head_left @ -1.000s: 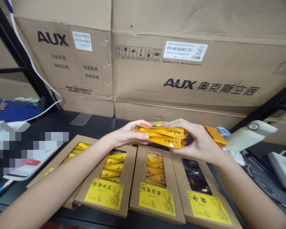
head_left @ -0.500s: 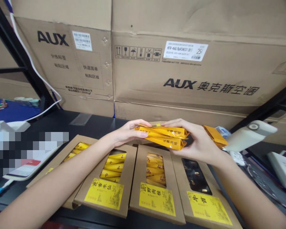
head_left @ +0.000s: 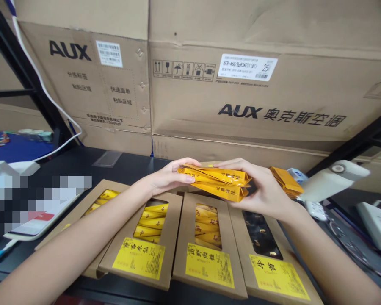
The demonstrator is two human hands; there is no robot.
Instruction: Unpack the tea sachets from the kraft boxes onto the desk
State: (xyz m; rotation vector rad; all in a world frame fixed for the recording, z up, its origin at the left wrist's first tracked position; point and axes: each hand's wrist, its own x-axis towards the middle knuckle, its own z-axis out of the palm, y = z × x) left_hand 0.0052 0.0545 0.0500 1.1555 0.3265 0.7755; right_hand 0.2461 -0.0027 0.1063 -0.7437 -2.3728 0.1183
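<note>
Both my hands hold a small stack of yellow foil packets point(head_left: 218, 183) just above a row of kraft window boxes. My left hand point(head_left: 169, 177) pinches the stack's left end with thumb and fingers closed. My right hand point(head_left: 263, 186) wraps round its right end from above and below. Under the stack lies the middle box point(head_left: 206, 243) with yellow packets behind its window. To its left is another box of yellow packets point(head_left: 146, 241); to its right a box with dark packets point(head_left: 266, 250).
A further kraft box point(head_left: 82, 207) sits at far left. More yellow packets point(head_left: 285, 181) lie behind my right hand. Large AUX cartons point(head_left: 241, 84) wall off the back. A white device point(head_left: 330, 180) and a power strip point(head_left: 377, 224) are at right, a phone point(head_left: 34, 224) at left.
The packet stack has tilted slightly, its left end a little higher and its right end lower. Both hands keep their grip in nearly the same place.
</note>
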